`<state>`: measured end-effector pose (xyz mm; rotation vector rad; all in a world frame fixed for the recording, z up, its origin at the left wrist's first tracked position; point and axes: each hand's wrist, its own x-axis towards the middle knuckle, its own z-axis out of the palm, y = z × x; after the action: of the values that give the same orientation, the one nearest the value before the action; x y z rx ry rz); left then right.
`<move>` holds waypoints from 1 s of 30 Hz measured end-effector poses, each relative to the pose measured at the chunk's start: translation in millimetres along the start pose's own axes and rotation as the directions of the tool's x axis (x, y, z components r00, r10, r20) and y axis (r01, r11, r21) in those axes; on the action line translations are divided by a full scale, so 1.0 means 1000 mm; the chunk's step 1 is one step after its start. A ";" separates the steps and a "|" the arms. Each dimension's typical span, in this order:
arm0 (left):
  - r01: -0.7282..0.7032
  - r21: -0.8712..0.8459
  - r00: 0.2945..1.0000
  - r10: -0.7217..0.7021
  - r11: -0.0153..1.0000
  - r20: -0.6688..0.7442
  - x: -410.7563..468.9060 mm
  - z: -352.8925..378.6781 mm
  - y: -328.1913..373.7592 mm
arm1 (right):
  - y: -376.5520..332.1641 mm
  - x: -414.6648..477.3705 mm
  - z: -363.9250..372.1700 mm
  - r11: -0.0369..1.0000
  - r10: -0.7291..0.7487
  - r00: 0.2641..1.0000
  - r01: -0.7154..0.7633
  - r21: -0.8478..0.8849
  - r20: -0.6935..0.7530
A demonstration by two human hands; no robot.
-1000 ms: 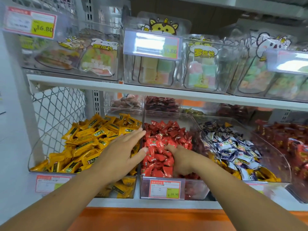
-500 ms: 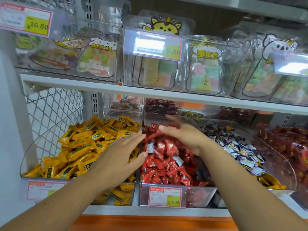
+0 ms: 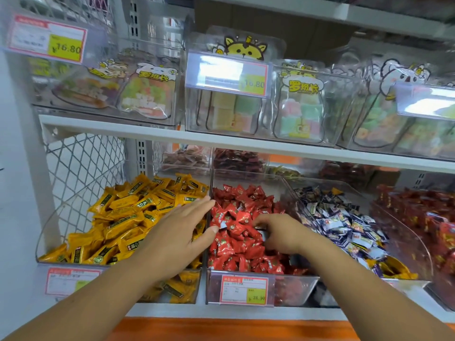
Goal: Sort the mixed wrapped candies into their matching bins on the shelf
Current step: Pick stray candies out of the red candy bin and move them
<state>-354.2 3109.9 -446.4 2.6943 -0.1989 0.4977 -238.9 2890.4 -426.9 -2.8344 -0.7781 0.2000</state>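
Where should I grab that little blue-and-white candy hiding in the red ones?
Pinch the blue-and-white candy by the bit of wrapper that shows, coming straight down from above. The red candies crowd it on all sides and partly cover it, so only its top is free. It lies just off the thumb of the left hand, so that hand is likely nearest.

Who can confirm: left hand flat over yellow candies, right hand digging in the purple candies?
Not quite: the head view shows the right hand digging in the red candies, not the purple candies. The left hand is flat over the yellow candies.
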 end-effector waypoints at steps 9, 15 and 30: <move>-0.002 0.011 1.000 0.002 1.000 0.001 0.000 -0.001 -0.001 | 0.011 0.001 -0.041 0.993 0.093 0.975 -0.075 0.093 -0.203; 0.000 0.010 1.000 0.000 1.000 -0.006 0.001 0.000 -0.001 | -0.005 0.020 -0.002 1.000 0.020 0.998 -0.019 0.007 -0.068; 0.002 0.016 1.000 -0.002 1.000 -0.001 -0.001 -0.002 0.002 | 0.002 0.026 0.023 0.992 0.100 0.972 -0.081 0.099 -0.214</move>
<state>-356.0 3108.9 -444.1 2.7101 -0.1929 0.5016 -219.9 2906.0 -452.1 -2.7480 -0.5791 -0.0620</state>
